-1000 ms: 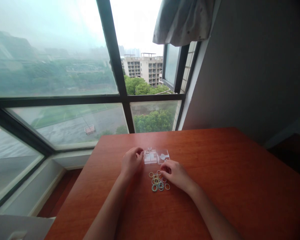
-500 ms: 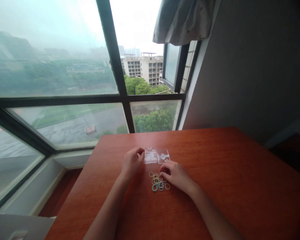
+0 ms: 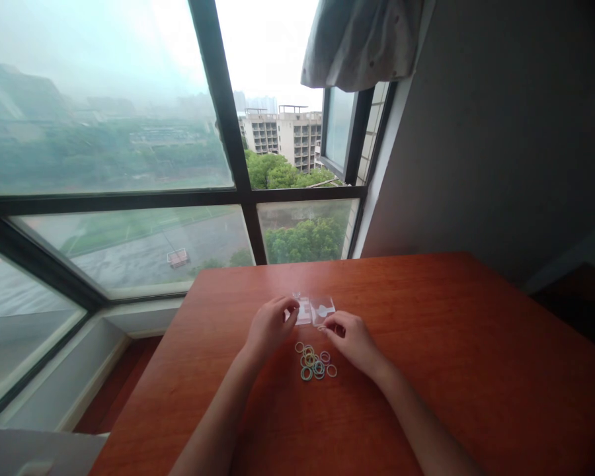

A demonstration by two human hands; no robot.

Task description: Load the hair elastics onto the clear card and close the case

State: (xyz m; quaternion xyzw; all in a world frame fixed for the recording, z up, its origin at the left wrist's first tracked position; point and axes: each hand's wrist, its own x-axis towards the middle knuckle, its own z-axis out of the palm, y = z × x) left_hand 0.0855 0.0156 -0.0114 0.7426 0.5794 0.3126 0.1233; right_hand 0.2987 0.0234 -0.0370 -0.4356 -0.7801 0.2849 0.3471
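Note:
A small clear plastic box (image 3: 317, 309) lies open on the reddish wooden table (image 3: 451, 344). Just in front of it is a loose heap of small coloured elastic rings (image 3: 313, 361). My left hand (image 3: 270, 325) rests at the box's left edge, fingers curled and pinched together over the left half of the box. My right hand (image 3: 353, 338) hovers just right of the heap, thumb and forefinger pinched on one small ring near the box's front edge. What the left fingers hold is too small to make out.
Beyond the table's far edge, a large window with dark frames (image 3: 228, 192) fills the left and centre. A grey wall (image 3: 500, 132) rises at the right and a bundled curtain (image 3: 361, 39) hangs above. A low sill runs under the window at left.
My right hand has lifted from the ring heap toward the box with its fingers pinched. The left hand has shifted right, over the box's left half.

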